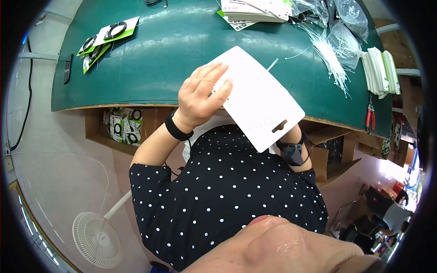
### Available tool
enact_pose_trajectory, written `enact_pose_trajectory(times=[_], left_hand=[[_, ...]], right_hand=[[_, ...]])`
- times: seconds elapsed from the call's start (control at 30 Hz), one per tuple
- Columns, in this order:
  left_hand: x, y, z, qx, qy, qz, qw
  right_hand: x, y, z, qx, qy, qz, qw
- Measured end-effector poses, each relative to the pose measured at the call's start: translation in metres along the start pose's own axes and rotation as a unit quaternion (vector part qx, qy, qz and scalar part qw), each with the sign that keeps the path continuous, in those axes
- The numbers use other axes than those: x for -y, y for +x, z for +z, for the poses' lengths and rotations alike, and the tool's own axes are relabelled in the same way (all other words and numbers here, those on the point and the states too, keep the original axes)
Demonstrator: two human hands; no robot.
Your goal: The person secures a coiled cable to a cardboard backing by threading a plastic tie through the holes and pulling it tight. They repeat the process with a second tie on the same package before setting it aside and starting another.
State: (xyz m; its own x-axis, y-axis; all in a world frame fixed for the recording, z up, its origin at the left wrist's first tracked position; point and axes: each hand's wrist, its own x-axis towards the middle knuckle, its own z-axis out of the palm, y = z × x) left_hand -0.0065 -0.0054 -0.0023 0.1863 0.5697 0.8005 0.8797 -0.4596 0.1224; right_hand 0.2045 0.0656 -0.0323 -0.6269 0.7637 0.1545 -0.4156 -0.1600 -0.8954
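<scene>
From here, faint marks on the white card [261, 100] are too small to read; the pile [252, 16] across the bench [159, 68] carries dark print. The card is up before the person's chest, at the bench's near edge, long axis slanting from upper left to lower right, slotted end low. The left hand [201, 93] bends over its left edge, fingers bunched, pinch unclear. The right hand hides behind it, fingers unseen, so I can't tell their state.
</scene>
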Motion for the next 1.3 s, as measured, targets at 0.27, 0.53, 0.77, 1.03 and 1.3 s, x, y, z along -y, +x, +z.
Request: enact_pose_trajectory(times=[0.27, 0.53, 0.77, 1.03, 1.3], left_hand=[[-0.003, -0.005, 0.000, 0.031, 0.006, 0.024, 0.999], [-0.001, -0.009, 0.002, 0.030, -0.014, 0.007, 0.999], [0.001, -0.017, 0.005, 0.031, -0.031, -0.011, 0.999], [0.001, -0.016, 0.008, 0.030, -0.045, -0.009, 0.998], [-0.001, -0.017, 0.010, 0.031, -0.047, -0.007, 0.998]], right_hand=[[0.030, -0.013, 0.018, 0.100, 0.045, 0.150, 0.983], [0.012, -0.017, 0.010, 0.071, 0.367, 0.212, 0.903], [-0.001, -0.009, 0.008, 0.106, 0.428, 0.237, 0.866], [0.016, -0.009, 0.014, 0.021, 0.281, 0.254, 0.925], [0.002, -0.011, -0.007, 0.039, 0.161, 0.224, 0.960]])
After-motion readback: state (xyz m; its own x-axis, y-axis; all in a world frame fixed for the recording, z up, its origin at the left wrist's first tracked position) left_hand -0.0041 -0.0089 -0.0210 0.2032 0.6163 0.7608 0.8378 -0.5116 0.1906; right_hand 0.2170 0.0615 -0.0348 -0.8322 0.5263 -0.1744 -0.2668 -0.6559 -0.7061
